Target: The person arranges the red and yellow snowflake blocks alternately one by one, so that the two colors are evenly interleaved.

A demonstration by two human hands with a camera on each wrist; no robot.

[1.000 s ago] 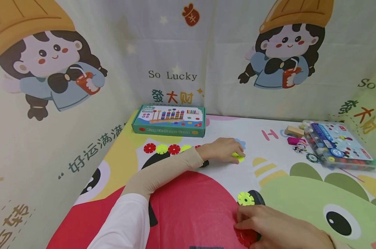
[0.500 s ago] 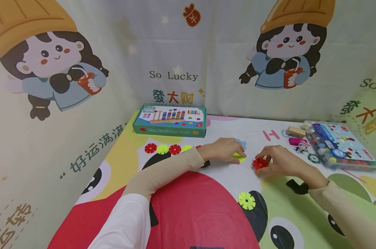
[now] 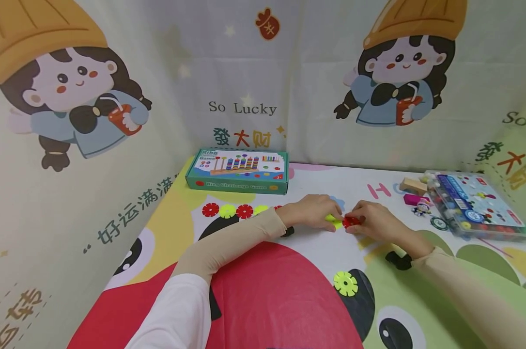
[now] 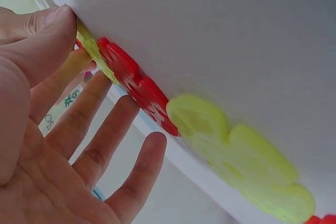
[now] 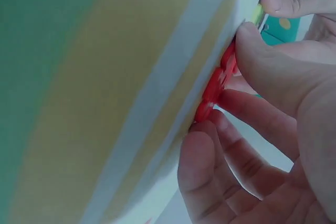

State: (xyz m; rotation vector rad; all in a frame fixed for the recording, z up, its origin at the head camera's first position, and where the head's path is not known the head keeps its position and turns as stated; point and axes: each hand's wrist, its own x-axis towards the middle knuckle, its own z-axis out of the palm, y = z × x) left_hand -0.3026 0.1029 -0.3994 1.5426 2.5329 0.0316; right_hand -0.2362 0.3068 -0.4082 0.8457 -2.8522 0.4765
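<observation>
My left hand (image 3: 315, 212) pinches a yellow-green snowflake disc (image 3: 335, 223) by its edge with thumb and index finger; its other fingers stretch along the row in the left wrist view. Close by on the right, my right hand (image 3: 376, 222) holds a red snowflake disc (image 5: 214, 85) flat at the table between thumb and fingers, next to the yellow-green one. Red (image 3: 210, 210) and yellow-green (image 3: 227, 210) discs alternate in a row to the left, partly hidden behind the left forearm. A single yellow-green disc (image 3: 346, 283) lies nearer the front.
A green Ring Challenge Game box (image 3: 237, 172) stands behind the row. At right lie a clear case of beads (image 3: 481, 206), a wooden block (image 3: 413, 185), a magenta block (image 3: 415, 199) and a small figure (image 3: 421, 208). A printed curtain hangs behind the patterned tablecloth.
From the front, my right hand has brought the red disc forward and then left, up beside the yellow-green disc. My left hand has stayed in place.
</observation>
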